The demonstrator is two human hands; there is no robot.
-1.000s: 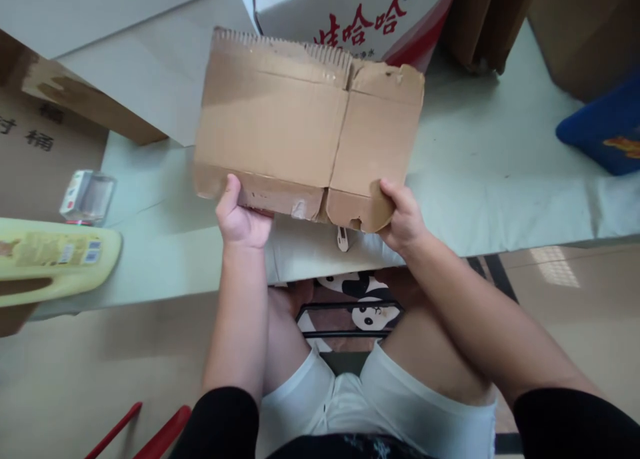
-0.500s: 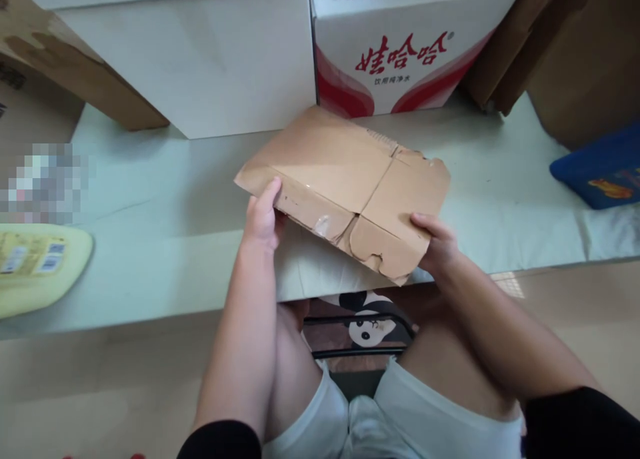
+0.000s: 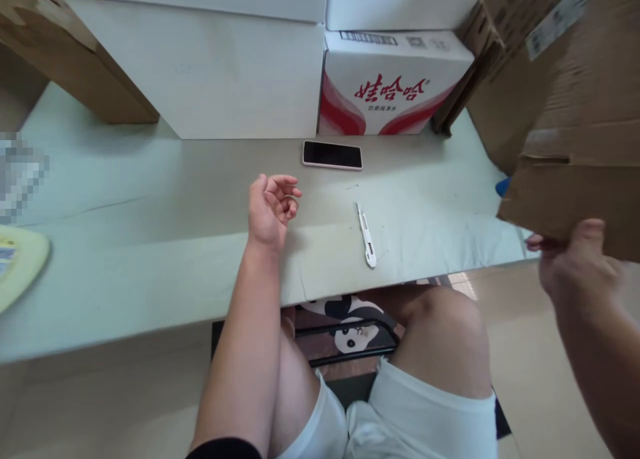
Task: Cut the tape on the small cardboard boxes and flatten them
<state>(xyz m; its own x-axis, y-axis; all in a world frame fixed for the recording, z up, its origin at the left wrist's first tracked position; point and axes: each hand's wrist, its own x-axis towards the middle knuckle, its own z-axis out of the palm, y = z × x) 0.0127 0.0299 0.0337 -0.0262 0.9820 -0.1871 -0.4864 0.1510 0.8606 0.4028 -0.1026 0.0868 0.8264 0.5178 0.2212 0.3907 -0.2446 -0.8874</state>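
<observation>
My right hand point(image 3: 580, 259) grips the lower edge of a flattened brown cardboard piece point(image 3: 595, 139), raised at the far right, past the table's front edge. Over the middle of the table, my left hand point(image 3: 274, 209) is palm up with its fingers loosely curled and apart, holding nothing. A white utility knife point(image 3: 367, 235) lies on the table to the right of my left hand, its tip pointing away from me. Behind it rests a phone point(image 3: 333, 155) with a dark screen.
Large white boxes point(image 3: 240, 72) and a red-and-white printed box point(image 3: 395, 85) line the back of the pale green table point(image 3: 125, 245). Brown cartons stand at both sides. A pale yellow item point(image 3: 23, 265) lies at the left edge. My knees are below the front edge.
The cardboard has moved from the middle to the far right in my right hand. My left hand has let go of it. The phone and knife have come into view.
</observation>
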